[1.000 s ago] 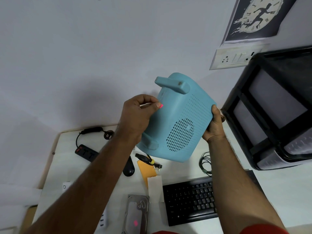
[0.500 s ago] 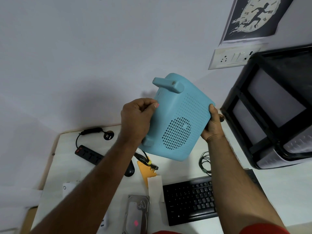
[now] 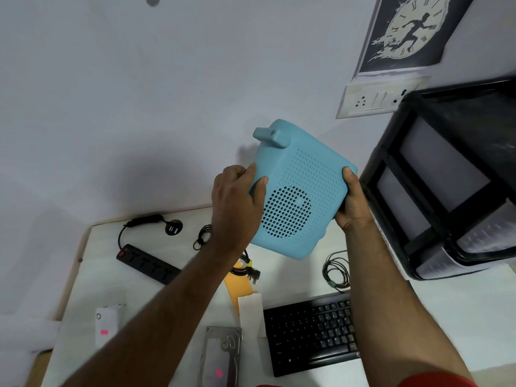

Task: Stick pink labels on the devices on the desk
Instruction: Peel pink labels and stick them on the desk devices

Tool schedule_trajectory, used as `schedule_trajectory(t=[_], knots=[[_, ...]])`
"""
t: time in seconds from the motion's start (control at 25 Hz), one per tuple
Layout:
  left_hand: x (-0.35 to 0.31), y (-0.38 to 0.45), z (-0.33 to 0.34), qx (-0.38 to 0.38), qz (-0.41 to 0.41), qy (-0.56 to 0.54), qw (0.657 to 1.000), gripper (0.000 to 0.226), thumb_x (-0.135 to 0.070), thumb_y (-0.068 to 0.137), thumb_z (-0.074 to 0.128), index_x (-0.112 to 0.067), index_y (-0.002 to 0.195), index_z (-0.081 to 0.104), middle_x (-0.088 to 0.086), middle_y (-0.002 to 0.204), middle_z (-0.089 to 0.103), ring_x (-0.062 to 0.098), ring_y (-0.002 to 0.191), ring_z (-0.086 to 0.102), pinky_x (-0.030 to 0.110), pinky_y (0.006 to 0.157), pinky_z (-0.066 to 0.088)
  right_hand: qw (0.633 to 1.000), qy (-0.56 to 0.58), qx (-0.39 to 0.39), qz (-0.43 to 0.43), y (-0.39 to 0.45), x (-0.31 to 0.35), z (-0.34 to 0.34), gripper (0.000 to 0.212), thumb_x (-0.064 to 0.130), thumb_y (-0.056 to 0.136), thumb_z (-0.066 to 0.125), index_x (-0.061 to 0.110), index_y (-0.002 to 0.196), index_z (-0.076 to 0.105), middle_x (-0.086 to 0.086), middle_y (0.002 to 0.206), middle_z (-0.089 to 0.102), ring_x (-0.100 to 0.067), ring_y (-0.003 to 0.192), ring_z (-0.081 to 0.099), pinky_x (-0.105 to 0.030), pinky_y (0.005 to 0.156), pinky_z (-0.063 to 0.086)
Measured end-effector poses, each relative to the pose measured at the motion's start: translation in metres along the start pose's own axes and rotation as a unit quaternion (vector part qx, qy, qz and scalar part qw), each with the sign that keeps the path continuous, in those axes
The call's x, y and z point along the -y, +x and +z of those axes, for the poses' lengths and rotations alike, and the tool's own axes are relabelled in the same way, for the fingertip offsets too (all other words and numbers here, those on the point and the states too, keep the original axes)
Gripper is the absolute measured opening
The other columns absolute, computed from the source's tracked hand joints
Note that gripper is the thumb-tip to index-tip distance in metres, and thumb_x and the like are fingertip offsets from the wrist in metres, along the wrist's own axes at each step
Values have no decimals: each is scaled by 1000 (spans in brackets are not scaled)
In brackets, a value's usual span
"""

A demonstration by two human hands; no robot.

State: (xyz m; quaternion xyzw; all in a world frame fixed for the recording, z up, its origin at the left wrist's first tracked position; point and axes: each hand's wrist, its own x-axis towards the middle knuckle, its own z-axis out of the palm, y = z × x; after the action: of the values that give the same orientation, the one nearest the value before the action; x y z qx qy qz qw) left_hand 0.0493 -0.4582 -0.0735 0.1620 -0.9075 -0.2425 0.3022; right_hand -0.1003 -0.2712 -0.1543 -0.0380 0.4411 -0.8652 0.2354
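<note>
Head view: above the tabletop [image 3: 460,297], a blue device [image 3: 296,196] is held tilted between both hands. Left hand [image 3: 237,196] has its fingers [image 3: 258,188] curled on the near left edge, thumb pressing the side wall; right hand [image 3: 353,202] clamps the opposite edge, thumb [image 3: 347,174] over the perforated face. No pink label shows on the device from this angle; if one lies under the left thumb, it probably wants firm rubbing flat while the right hand braces. Below the fingers lie a keyboard [image 3: 310,331], a hard drive [image 3: 223,356] and a white device [image 3: 107,325], the last two already bearing pink labels.
</note>
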Motion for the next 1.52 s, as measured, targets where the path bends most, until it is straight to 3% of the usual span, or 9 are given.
schedule_trajectory(t=[0.2, 0.44, 0.56, 0.72, 1.0, 1.12, 1.24, 1.36, 1.52], knots=[[-7, 6, 12, 49, -34, -42, 997, 50, -38, 91, 62, -10, 132, 55, 7, 114, 58, 19, 103, 54, 32, 88, 48, 995, -71, -67, -8, 0, 18, -8, 95, 58, 60, 85, 11, 137, 58, -18, 134, 64, -30, 114, 65, -40, 78, 58], [-7, 14, 42, 110, -121, -112, 980, 49, -49, 76, 69, -19, 113, 60, 0, 109, 62, 18, 97, 59, 41, 83, 55, 984, -149, -82, -57, 2, 53, -9, 70, 41, 73, 77, 10, 132, 55, -10, 107, 63, -22, 80, 62, -22, 45, 47], [0, 19, 58, 151, -171, -174, 958, 45, -54, 67, 70, -23, 98, 64, -1, 99, 68, 20, 89, 67, 46, 76, 59, 980, -168, -88, -51, 4, 61, -14, 49, 32, 77, 77, 19, 122, 61, -5, 100, 68, -20, 80, 67, -30, 54, 54], [-1, 17, 77, 181, -212, -260, 924, 31, -32, 74, 73, -13, 98, 67, 1, 94, 74, 19, 83, 72, 49, 73, 60, 972, -193, -131, -33, 4, 63, -19, 55, 29, 78, 82, 18, 127, 60, -3, 105, 72, -22, 89, 70, -42, 67, 58], [7, 2, 112, 169, -281, -281, 902, 17, -28, 82, 70, -22, 98, 68, -7, 92, 74, 13, 84, 71, 45, 77, 60, 951, -251, -171, -48, 14, 66, -17, 71, 27, 65, 93, 20, 126, 59, -10, 118, 71, -24, 97, 74, -48, 83, 62], [13, 0, 120, 177, -330, -270, 887, 41, -30, 79, 75, -20, 117, 62, -5, 111, 69, 15, 96, 67, 40, 86, 57, 916, -353, -185, -53, 20, 62, -10, 84, 49, 49, 95, 35, 123, 60, 4, 113, 71, -18, 100, 72, -45, 87, 61], [15, -3, 118, 116, -353, -224, 901, 70, -25, 76, 78, -16, 137, 44, 3, 122, 57, 20, 106, 58, 34, 89, 50, 837, -521, -166, -43, 25, 54, 7, 93, 69, 44, 86, 48, 127, 52, 16, 113, 68, -14, 103, 67, -41, 93, 57], [26, 3, 114, 77, -281, -138, 947, 79, -19, 76, 75, -14, 144, 35, 14, 133, 48, 27, 119, 50, 38, 99, 46, 771, -626, -112, -36, 29, 41, 29, 96, 70, 52, 82, 46, 137, 44, 11, 120, 66, -20, 110, 63, -39, 97, 52], [46, 20, 118, 195, -145, -37, 969, 87, -22, 78, 73, -17, 150, 25, 13, 142, 44, 29, 126, 47, 39, 104, 41, 724, -685, -34, -68, 45, 13, 53, 93, 64, 59, 82, 38, 140, 44, 10, 122, 66, -22, 113, 63, -35, 92, 47]])
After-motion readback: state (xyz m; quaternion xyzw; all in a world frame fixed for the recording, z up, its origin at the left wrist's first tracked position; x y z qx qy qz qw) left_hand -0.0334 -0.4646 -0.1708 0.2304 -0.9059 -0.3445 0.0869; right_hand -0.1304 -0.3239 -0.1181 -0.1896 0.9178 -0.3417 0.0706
